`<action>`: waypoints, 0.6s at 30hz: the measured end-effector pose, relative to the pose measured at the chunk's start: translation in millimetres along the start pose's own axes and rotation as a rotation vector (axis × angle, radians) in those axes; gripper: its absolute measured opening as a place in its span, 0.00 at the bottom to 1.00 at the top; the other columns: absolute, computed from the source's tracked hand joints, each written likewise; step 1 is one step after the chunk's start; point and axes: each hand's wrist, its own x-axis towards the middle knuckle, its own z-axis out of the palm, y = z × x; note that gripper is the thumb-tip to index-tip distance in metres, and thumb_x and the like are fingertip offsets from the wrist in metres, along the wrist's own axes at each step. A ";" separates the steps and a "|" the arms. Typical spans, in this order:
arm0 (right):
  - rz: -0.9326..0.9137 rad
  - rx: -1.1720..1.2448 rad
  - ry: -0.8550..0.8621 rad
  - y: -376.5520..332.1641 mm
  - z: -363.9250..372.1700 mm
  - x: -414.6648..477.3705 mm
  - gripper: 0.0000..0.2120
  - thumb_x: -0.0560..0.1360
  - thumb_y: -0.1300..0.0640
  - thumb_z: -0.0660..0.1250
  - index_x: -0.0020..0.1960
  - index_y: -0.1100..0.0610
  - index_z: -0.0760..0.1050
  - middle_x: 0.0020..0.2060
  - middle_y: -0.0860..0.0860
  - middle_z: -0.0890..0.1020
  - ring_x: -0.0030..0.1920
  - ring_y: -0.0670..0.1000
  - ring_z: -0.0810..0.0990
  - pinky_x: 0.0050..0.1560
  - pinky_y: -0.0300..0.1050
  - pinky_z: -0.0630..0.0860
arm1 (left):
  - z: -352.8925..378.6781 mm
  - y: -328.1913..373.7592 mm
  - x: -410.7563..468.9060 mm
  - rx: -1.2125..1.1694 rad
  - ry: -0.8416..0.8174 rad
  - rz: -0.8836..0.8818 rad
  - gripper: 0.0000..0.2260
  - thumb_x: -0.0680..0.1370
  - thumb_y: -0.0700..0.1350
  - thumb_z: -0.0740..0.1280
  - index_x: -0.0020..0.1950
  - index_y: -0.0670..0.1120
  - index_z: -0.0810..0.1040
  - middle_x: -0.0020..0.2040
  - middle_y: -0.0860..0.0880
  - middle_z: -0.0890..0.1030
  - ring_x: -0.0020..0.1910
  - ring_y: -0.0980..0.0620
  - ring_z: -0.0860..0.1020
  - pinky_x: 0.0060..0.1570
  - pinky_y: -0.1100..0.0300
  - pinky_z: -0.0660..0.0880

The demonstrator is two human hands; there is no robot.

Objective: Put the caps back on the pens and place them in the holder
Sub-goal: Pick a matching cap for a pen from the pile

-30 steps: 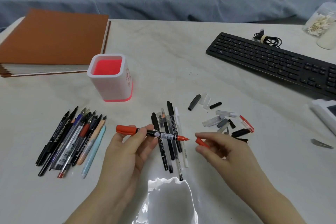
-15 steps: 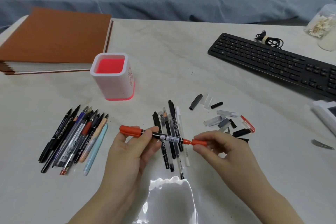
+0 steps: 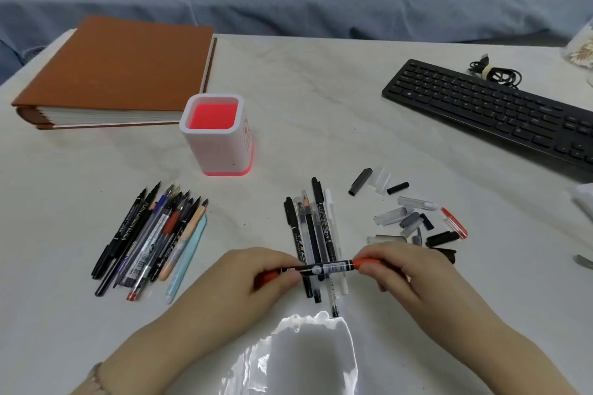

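A black marker with orange ends (image 3: 324,267) lies level between my hands. My left hand (image 3: 256,272) grips its left end and covers that orange cap. My right hand (image 3: 398,269) pinches the small orange cap (image 3: 365,263) seated on the right tip. Beneath the marker a row of capped pens (image 3: 316,234) lies on the table. A fan of uncapped pens (image 3: 154,237) lies to the left. Loose caps (image 3: 414,218) are scattered to the right. The white holder with a pink inside (image 3: 216,133) stands upright behind, holding nothing.
A brown album (image 3: 118,70) lies at the back left. A black keyboard (image 3: 494,109) with a coiled cable (image 3: 494,72) sits at the back right. A shiny plastic sheet (image 3: 305,356) lies at the front edge between my forearms. A grey sofa runs behind the table.
My right hand brought the small orange cap onto the marker's tip and pushed it on. Both hands dropped lower, and my left hand now covers the left cap.
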 end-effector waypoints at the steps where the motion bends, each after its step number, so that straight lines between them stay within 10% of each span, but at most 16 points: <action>1: -0.025 -0.031 -0.014 -0.5 -0.3 2.4 0.10 0.72 0.45 0.59 0.44 0.45 0.78 0.33 0.28 0.75 0.40 0.31 0.73 0.43 0.24 0.66 | 0.4 -2.3 0.2 0.109 -0.031 0.048 0.06 0.76 0.52 0.63 0.47 0.60 0.79 0.40 0.55 0.81 0.41 0.59 0.76 0.44 0.64 0.74; 5: -0.088 -0.204 -0.091 -1.4 0.5 8.2 0.23 0.69 0.37 0.48 0.47 0.47 0.76 0.33 0.35 0.71 0.40 0.35 0.69 0.46 0.26 0.65 | 2.6 -5.4 0.0 0.148 0.024 0.147 0.06 0.75 0.56 0.62 0.46 0.59 0.77 0.41 0.56 0.78 0.42 0.59 0.74 0.40 0.68 0.69; 11: -0.212 -0.339 -0.018 -0.6 10.8 8.5 0.08 0.74 0.48 0.55 0.40 0.47 0.71 0.28 0.34 0.62 0.35 0.40 0.64 0.38 0.29 0.61 | 0.5 -10.4 -1.7 0.319 0.220 0.413 0.08 0.73 0.53 0.63 0.42 0.53 0.79 0.29 0.54 0.74 0.30 0.59 0.70 0.32 0.75 0.63; 18: -0.150 -0.076 -0.056 1.0 19.1 15.7 0.09 0.73 0.45 0.53 0.46 0.46 0.70 0.31 0.30 0.73 0.37 0.28 0.70 0.42 0.22 0.64 | -8.1 -18.9 4.3 0.641 0.416 0.730 0.05 0.76 0.46 0.65 0.47 0.45 0.75 0.32 0.49 0.80 0.28 0.48 0.72 0.26 0.58 0.70</action>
